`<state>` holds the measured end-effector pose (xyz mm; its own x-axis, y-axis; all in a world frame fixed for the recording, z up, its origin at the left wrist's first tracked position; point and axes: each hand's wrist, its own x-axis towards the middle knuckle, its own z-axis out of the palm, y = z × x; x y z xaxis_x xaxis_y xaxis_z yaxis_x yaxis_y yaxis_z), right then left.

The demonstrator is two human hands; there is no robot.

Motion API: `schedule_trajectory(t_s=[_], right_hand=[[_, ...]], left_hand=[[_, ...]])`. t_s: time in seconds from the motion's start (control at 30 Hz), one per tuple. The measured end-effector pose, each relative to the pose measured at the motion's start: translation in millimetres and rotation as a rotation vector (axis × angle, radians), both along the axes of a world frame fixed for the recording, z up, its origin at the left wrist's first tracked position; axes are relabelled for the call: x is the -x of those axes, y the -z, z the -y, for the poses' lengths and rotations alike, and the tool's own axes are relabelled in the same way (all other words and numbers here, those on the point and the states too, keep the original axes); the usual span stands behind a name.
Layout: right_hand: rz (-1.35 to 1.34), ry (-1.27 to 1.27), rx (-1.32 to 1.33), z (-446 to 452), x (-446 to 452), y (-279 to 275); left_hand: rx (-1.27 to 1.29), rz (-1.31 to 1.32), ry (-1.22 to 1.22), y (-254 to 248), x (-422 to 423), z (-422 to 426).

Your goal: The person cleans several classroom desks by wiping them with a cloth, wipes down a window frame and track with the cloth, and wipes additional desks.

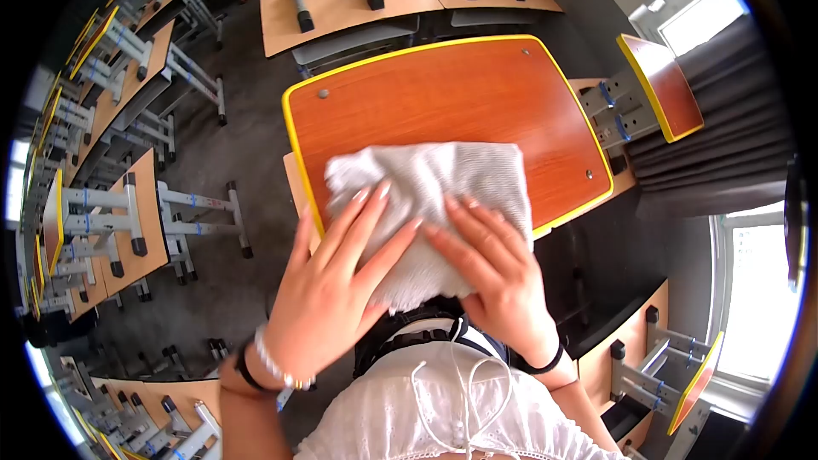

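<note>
a grey cloth [426, 172] lies on a reddish-brown board [443, 98] with a yellow rim, covering the middle of its near edge and drooping past it toward the person. the left hand [325, 294] is spread wide, palm down, its fingers pressing on the cloth's left part, with the little finger out beside the board's left edge. the right hand [503, 277] rests flat on the cloth's right part, its fingers closer together than the left's. the cloth is rumpled between them, and neither hand is clenched on it.

a metal screw [323, 94] sits by the board's far left corner, with others near the far right and near right corners. beyond the far edge, pale desks [358, 4] carry grey legs with black feet. past the right edge, a stool [660, 89] with a yellow-rimmed seat stands near a dark curtain [711, 111].
</note>
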<state>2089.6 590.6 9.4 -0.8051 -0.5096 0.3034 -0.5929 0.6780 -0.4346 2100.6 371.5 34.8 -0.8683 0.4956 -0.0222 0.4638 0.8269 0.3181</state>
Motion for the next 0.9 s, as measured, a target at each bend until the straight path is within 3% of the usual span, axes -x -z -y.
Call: schedule_trajectory(t_s=[0.23, 0.37, 0.5, 0.63, 0.9], right_hand=[[-0.132, -0.303, 0.175, 35.9, 12.7, 21.7], [-0.253, -0.350, 0.172, 41.5, 19.1, 31.4], [-0.183, -0.449, 0.238, -5.4, 24.4, 31.5], [-0.108, -0.414, 0.279, -91.0, 46.1, 26.5], [-0.047, -0.380, 0.235, -203.2, 115.1, 17.2]], left_hand=[[0.028, 0.023, -0.474, 17.5, -74.1, 22.9], [0.261, -0.135, -0.710, 12.3, -76.6, -0.5], [0.182, -0.105, -0.653, 6.3, -58.0, -66.5], [-0.045, -0.299, -0.595, 26.9, -32.0, -143.9], [-0.061, -0.355, -0.460, 40.1, 48.8, -242.6]])
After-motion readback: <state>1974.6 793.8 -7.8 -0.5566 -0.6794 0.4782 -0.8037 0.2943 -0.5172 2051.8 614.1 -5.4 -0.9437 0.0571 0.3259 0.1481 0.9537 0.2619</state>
